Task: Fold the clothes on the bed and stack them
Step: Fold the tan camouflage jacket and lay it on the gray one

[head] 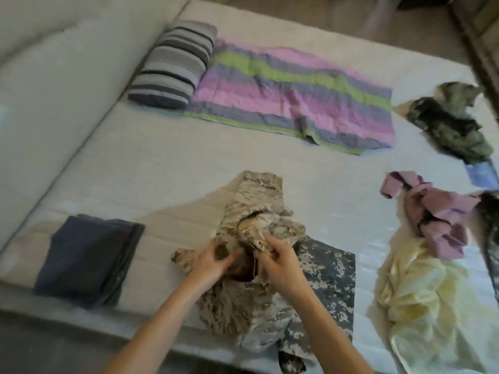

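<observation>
A crumpled tan desert-camouflage garment (255,206) lies at the near middle of the bed (162,163). My left hand (213,261) grips its cloth on the left, and my right hand (280,261) pinches a bunched fold on the right. Under it spreads a grey digital-camouflage garment (329,271). A folded dark blue-grey garment (89,255) rests flat at the near left. To the right are a crumpled mauve garment (437,222), a pale yellow garment (426,300) and a dark green camouflage garment (453,128), all unfolded.
A striped grey pillow (175,63) and a pink, green and grey striped quilt (291,95) lie at the far side of the bed. A light padded headboard (54,63) runs along the left. Floor shows beyond the bed's far edge.
</observation>
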Demonstrator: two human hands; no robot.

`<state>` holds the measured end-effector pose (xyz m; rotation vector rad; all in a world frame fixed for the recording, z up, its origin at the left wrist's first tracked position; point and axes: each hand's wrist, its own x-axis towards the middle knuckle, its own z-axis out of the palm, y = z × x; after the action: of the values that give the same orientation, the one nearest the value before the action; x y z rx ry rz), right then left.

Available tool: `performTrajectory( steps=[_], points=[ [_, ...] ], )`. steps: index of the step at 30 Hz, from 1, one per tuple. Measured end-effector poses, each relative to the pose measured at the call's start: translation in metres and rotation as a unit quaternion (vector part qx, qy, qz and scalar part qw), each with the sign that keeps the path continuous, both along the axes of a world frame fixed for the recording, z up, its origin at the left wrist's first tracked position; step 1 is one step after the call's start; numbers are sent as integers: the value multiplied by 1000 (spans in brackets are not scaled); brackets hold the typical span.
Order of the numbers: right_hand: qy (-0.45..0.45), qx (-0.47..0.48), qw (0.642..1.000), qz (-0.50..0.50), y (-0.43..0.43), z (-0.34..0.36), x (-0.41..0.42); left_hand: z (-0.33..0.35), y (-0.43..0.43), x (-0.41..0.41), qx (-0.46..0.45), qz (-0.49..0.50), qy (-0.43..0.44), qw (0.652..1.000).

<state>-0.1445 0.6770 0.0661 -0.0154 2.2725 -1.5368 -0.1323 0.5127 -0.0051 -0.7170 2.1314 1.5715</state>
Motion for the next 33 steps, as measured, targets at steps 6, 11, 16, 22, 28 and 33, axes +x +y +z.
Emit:
performTrajectory(
  steps=[6, 11, 16, 22, 28, 33],
  points=[
    [100, 7, 995, -16, 45, 134, 17, 106, 6, 5, 15, 73, 161, 984],
    [189, 20, 968, -166, 100, 205, 13, 212, 8, -24, 0, 95, 313, 945],
    [270, 106, 924, -249, 162, 256, 0, 304, -15, -76, 94, 195, 362, 907],
    [226, 59, 884, -405, 233, 302, -12, 384, -23, -97, 59, 177, 409, 893],
    [250, 88, 900, -345, 249, 341, 10, 446, 10, -62, 21, -180, 408, 895],
    [307, 131, 940, 64, 154, 379, 19, 480, 50, -34, -148, -456, 389, 787]
  ],
)
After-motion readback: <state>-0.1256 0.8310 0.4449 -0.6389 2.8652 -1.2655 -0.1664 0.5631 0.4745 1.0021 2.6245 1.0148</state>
